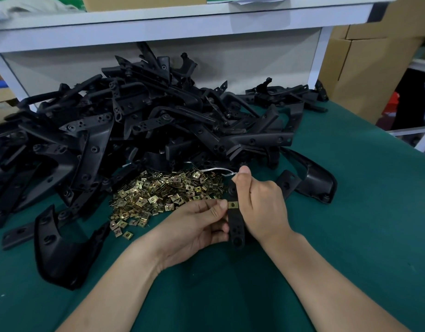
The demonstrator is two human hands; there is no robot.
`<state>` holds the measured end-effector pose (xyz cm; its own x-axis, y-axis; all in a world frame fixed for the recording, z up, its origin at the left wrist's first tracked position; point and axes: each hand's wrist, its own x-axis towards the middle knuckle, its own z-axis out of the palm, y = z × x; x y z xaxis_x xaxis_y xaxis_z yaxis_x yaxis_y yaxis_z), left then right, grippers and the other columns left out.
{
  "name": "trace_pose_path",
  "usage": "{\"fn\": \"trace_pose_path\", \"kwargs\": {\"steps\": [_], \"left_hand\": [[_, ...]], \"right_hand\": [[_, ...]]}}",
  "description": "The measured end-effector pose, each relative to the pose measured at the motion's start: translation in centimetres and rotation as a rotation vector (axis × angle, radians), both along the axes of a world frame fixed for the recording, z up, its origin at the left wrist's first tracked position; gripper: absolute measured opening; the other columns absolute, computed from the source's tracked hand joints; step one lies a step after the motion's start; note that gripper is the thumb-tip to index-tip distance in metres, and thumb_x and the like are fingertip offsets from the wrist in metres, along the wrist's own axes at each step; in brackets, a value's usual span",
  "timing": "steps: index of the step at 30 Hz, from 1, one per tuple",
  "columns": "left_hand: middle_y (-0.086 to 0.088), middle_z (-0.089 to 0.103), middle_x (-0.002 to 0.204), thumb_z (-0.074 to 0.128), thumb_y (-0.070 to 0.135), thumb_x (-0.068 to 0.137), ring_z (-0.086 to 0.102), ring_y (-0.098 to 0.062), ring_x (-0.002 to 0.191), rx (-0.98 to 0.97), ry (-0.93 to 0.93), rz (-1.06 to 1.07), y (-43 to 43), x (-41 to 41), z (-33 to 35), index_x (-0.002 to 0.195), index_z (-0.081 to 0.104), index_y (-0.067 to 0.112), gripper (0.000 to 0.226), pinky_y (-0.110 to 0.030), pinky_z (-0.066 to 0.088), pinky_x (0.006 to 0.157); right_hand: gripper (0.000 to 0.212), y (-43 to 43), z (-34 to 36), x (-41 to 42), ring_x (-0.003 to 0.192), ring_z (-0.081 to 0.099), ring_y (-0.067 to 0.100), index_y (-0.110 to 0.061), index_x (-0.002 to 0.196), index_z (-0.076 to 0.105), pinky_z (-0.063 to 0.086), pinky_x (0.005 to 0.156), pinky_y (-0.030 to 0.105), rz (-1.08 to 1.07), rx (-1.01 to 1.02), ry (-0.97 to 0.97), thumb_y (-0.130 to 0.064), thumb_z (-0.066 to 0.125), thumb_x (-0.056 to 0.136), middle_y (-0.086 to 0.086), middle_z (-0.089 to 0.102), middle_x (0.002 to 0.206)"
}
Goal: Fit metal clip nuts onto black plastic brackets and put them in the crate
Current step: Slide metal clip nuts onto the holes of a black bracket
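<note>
In the lower centre of the frame, fingers of the right hand (259, 202) clamp the black bracket (236, 227) while fingers (222, 204) of the left hand (199, 221) pinch a clip nut (233, 205) at its edge; a skewed push could seat it off the hole or flick it away.

Light: soft overhead light is falling evenly on the green worktop (350, 212), and the level is running moderate to dim.
Shadows: shade is pooling beneath the white shelf (158, 32) and swallowing detail inside the black bracket pile (158, 121).
Glare: the brass clip nuts (168, 190) are glinting faintly.
Distortion: the wide lens is bowing the shelf line.
Focus: the corners are softening.
</note>
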<state>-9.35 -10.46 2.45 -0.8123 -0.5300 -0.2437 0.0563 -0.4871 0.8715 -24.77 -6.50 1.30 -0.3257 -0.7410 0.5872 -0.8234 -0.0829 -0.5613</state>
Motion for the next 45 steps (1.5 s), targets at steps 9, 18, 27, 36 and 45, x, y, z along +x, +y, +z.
{"fn": "trace_pose_path", "kwargs": {"steps": [9,18,27,36,45], "left_hand": [[-0.006,0.065,0.084,0.057,0.025,0.095,0.059,-0.011,0.068,-0.045,-0.024,0.024,0.3,-0.1,0.2,0.107,0.063,0.000,0.028,-0.028,0.056,0.074],[-0.012,0.062,0.088,0.055,0.027,0.094,0.060,-0.018,0.073,0.065,0.025,0.094,-0.2,0.1,0.5,0.115,0.064,0.002,0.033,-0.028,0.057,0.062],[-0.009,0.067,0.092,0.061,0.022,0.092,0.061,-0.017,0.081,-0.005,0.032,0.031,-0.3,0.0,0.1,0.097,0.063,0.009,0.014,-0.028,0.057,0.075],[-0.010,0.070,0.091,0.063,0.022,0.092,0.066,-0.017,0.085,-0.048,0.064,-0.009,-0.3,0.1,-0.3,0.084,0.073,0.015,0.015,-0.027,0.057,0.077],[0.015,0.067,0.091,0.055,0.047,0.096,0.059,-0.003,0.087,-1.235,-0.611,0.646,-2.3,2.0,-0.5,0.101,0.065,0.034,0.017,-0.023,0.051,0.077]], "right_hand": [[0.072,0.1,0.2,0.0,0.042,0.053,0.024,-0.002,0.076,0.071,0.047,0.050,0.037,0.047,-0.066,-0.063,-0.043,0.019,0.102,-0.002,0.048,0.042],[0.071,-0.3,0.1,-0.5,0.048,0.052,0.013,-0.006,0.081,0.074,0.041,0.056,0.026,0.079,-0.088,-0.162,-0.050,0.021,0.100,-0.018,0.041,0.044],[0.062,-0.2,0.4,-0.1,0.038,0.043,0.020,-0.014,0.055,0.044,0.036,0.047,0.035,0.101,-0.058,-0.113,-0.047,0.019,0.101,-0.004,0.037,0.041],[0.062,0.2,0.5,0.3,0.039,0.042,0.019,-0.010,0.056,0.048,0.039,0.048,0.039,0.175,-0.074,-0.109,-0.044,0.023,0.102,0.000,0.041,0.042],[0.060,-0.4,0.2,-0.8,0.039,0.031,0.011,-0.026,0.051,0.026,0.027,0.046,0.030,0.141,-0.056,-0.309,-0.029,0.037,0.110,-0.008,0.033,0.040]]}}
